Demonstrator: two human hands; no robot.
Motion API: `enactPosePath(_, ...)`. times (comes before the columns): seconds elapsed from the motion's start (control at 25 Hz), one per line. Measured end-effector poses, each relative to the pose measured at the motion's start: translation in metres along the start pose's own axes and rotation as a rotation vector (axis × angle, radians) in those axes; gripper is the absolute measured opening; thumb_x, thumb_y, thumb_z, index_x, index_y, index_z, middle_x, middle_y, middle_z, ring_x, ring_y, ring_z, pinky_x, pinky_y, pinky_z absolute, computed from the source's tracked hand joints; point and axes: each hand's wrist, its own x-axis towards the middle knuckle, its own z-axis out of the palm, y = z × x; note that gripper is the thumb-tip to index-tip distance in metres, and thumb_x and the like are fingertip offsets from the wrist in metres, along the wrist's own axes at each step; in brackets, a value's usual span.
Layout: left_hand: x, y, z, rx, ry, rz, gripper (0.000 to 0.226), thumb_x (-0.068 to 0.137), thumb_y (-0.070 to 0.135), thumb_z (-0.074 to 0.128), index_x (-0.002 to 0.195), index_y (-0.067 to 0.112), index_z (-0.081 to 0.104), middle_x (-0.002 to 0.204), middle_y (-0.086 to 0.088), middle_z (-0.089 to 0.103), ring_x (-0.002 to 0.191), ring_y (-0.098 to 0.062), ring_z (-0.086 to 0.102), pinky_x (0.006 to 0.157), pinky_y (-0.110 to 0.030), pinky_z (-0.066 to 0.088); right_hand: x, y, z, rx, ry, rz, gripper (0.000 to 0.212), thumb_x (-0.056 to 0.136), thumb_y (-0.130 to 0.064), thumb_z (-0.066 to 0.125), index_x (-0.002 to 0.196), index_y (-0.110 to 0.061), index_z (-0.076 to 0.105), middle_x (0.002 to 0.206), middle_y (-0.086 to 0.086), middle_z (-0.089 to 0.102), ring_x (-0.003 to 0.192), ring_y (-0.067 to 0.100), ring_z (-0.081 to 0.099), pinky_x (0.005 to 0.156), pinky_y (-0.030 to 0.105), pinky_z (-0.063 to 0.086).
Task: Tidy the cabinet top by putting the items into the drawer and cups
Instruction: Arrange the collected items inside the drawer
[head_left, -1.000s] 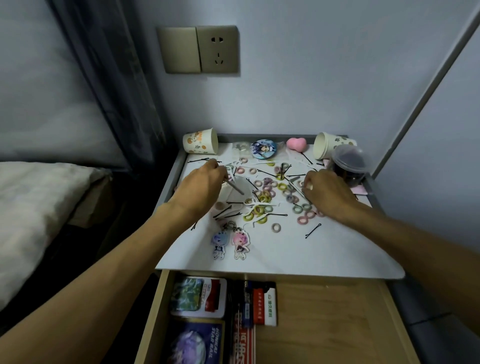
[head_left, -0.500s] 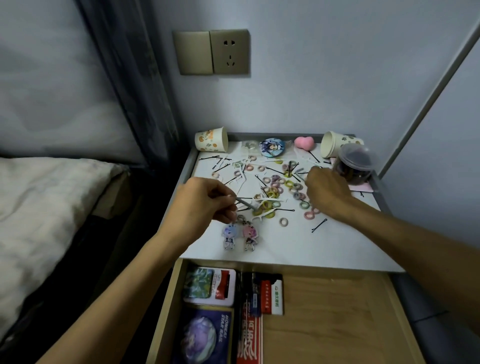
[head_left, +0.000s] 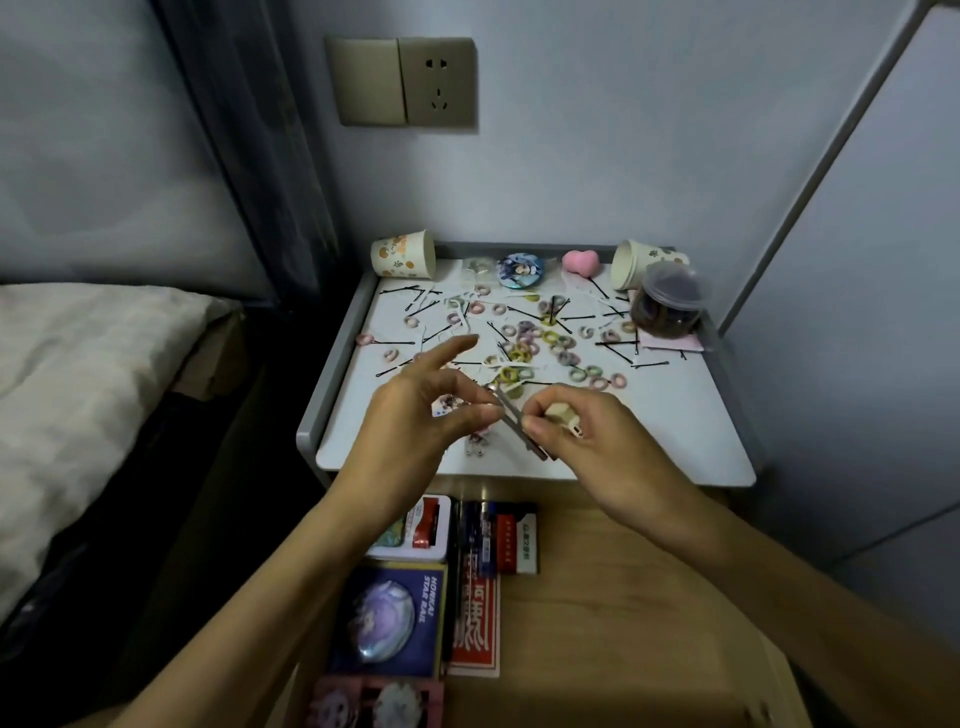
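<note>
The white cabinet top is strewn with small pastel hair ties and black bobby pins. Above its front edge my left hand pinches the upper end of a thin metal clip between thumb and a finger, with the index finger stretched out. My right hand is curled round a small beige piece, and its thumb touches the same clip. Two paper cups lie on their sides at the back, one left and one right. The wooden drawer below stands open.
At the back are a round picture badge, a pink heart and a clear jar of brown things. Charm keychains peek from under my left hand. Boxes and cards fill the drawer's left side. A bed lies left.
My left hand lifted the metal clip off the clutter and drew it toward the front edge. My right hand left the back-right items and came over to meet it, holding a beige piece.
</note>
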Motion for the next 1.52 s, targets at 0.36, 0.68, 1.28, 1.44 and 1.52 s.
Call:
enactPosePath(0.36,0.000,-0.005,0.004,-0.272,0.021,-0.154,0.007,0.081,0.000,0.072,0.082,-0.005,0.068,0.074,-0.019,0.071,0.058,-0.018,0.066,0.062,-0.025,0.056,-0.004,0.004,0.007,0.381,-0.099,0.240,0.010,0.092,-0.025,0.064,0.086,-0.020,0.070,0.072,-0.003,0.067,0.056,0.006,0.043,0.047,0.013,0.034)
enactPosePath(0.68,-0.001,-0.011,0.005,-0.388,0.026,-0.246,0.012,0.084,-0.002,0.069,0.095,-0.001,0.065,0.069,-0.015,0.068,0.059,-0.019,0.067,0.065,-0.027,0.058,-0.004,0.010,0.009,0.407,-0.129,0.344,0.008,0.089,-0.013,0.067,0.095,-0.010,0.069,0.081,0.003,0.073,0.054,0.005,0.044,0.047,0.016,0.035)
enactPosePath(1.28,-0.002,-0.015,0.002,-0.361,-0.049,-0.274,0.010,0.088,-0.001,0.064,0.090,0.002,0.073,0.073,-0.013,0.072,0.061,-0.017,0.067,0.067,-0.025,0.060,-0.009,0.017,0.014,0.295,-0.104,0.281,0.008,0.087,-0.020,0.071,0.088,-0.012,0.072,0.068,0.000,0.069,0.048,0.000,0.047,0.047,0.013,0.036)
enactPosePath(1.44,0.001,-0.017,-0.004,-0.188,-0.102,-0.221,0.012,0.083,0.000,0.070,0.093,0.004,0.075,0.072,-0.002,0.074,0.060,-0.012,0.068,0.060,-0.016,0.053,-0.008,0.021,0.015,0.264,-0.090,0.275,0.007,0.087,-0.025,0.070,0.087,-0.018,0.073,0.061,0.001,0.060,0.051,0.007,0.045,0.046,0.016,0.035)
enactPosePath(1.52,0.000,-0.017,-0.004,-0.095,-0.103,-0.170,0.012,0.081,0.004,0.073,0.091,0.008,0.077,0.071,0.003,0.074,0.061,-0.012,0.069,0.061,-0.016,0.053,-0.009,0.022,0.016,0.254,-0.095,0.268,0.007,0.088,-0.025,0.070,0.086,-0.019,0.073,0.059,-0.002,0.058,0.052,0.007,0.046,0.045,0.015,0.035)
